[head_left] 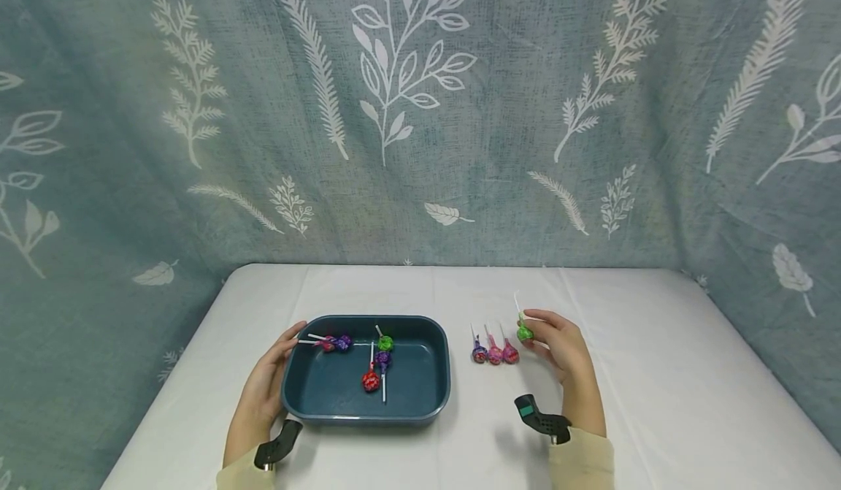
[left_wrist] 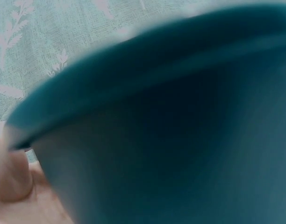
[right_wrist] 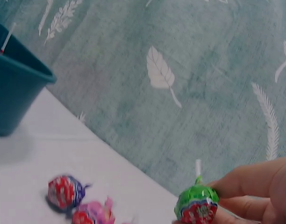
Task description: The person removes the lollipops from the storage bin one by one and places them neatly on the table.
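My right hand (head_left: 555, 338) pinches a green-wrapped lollipop (head_left: 524, 331) with its white stick pointing up, right of a row of three lollipops on the white table. That row has a blue-and-red lollipop (head_left: 479, 353), a pink lollipop (head_left: 495, 355) and a pink-red lollipop (head_left: 509, 353). My left hand (head_left: 266, 384) rests along the left side of a dark teal tub (head_left: 368, 420), its fingers reaching to the rim. Inside the tub lie a red lollipop (head_left: 371, 381), a green lollipop (head_left: 385, 342) and several purple and pink ones. In the left wrist view the tub's outer wall (left_wrist: 157, 154) hides its contents.
A white cloth covers the table (head_left: 657, 373). Behind it hangs a grey-green curtain (head_left: 512, 110) with white leaf prints. Black wrist camera mounts (head_left: 545, 420) sit at both sleeves.
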`<state>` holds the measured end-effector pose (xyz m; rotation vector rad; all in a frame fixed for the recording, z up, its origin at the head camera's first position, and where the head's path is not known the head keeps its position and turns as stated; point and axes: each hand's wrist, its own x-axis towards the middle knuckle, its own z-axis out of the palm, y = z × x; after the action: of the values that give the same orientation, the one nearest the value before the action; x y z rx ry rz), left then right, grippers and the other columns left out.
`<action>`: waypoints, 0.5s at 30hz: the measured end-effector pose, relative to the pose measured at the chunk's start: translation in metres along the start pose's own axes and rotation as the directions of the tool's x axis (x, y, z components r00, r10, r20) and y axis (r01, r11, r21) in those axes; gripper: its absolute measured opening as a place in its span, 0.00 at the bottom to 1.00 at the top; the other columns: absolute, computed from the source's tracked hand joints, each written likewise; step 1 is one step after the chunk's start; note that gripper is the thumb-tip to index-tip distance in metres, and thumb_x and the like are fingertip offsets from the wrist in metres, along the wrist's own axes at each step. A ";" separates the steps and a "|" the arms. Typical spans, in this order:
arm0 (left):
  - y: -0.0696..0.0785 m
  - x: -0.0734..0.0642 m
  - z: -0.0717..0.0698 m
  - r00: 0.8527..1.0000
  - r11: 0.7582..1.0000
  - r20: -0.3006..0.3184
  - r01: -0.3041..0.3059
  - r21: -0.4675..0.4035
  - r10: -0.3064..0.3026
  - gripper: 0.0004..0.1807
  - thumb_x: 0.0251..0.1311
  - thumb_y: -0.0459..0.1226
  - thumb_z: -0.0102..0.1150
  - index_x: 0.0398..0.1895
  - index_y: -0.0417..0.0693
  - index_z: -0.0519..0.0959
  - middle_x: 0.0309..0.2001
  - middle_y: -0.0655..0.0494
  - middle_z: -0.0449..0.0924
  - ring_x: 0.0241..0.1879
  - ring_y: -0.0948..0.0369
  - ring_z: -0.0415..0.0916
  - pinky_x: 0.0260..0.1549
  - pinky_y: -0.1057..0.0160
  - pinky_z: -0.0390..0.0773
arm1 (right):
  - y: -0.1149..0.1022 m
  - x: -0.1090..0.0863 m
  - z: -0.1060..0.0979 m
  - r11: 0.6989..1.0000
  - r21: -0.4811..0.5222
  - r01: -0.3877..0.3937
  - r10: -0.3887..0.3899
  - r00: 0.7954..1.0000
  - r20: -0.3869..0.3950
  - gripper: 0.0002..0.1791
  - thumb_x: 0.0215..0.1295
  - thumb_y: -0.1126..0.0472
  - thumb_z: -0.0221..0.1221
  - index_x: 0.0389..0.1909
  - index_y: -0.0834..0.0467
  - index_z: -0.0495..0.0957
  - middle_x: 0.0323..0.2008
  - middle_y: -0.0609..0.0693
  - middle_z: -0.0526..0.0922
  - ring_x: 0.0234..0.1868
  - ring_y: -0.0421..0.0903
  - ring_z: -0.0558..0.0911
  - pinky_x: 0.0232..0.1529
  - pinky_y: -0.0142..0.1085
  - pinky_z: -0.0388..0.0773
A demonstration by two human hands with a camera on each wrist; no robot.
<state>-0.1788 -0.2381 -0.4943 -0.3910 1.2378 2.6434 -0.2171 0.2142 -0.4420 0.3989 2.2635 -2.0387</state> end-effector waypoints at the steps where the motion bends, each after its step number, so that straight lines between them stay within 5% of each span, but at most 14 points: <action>1: 0.000 0.000 0.000 1.000 1.000 0.000 0.000 -0.002 0.000 0.22 0.72 0.38 0.46 0.67 0.57 0.66 0.56 0.61 0.77 0.53 0.64 0.73 0.55 0.63 0.71 | 0.001 0.000 -0.001 1.000 -0.015 -0.010 0.009 1.000 -0.010 0.23 0.69 0.61 0.55 0.61 0.66 0.70 0.45 0.55 0.79 0.38 0.41 0.79 0.43 0.36 0.79; 15: 0.000 0.000 0.000 1.000 1.000 0.010 0.009 0.004 -0.009 0.22 0.72 0.39 0.44 0.68 0.57 0.65 0.56 0.61 0.76 0.54 0.64 0.73 0.57 0.61 0.69 | 0.018 0.006 0.001 0.983 -0.175 -0.049 0.039 0.997 -0.062 0.20 0.65 0.66 0.57 0.56 0.70 0.73 0.33 0.54 0.80 0.24 0.41 0.78 0.27 0.33 0.79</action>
<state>-0.1791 -0.2385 -0.4940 -0.3816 1.2345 2.6317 -0.2183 0.2160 -0.4611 0.4953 2.4207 -1.8102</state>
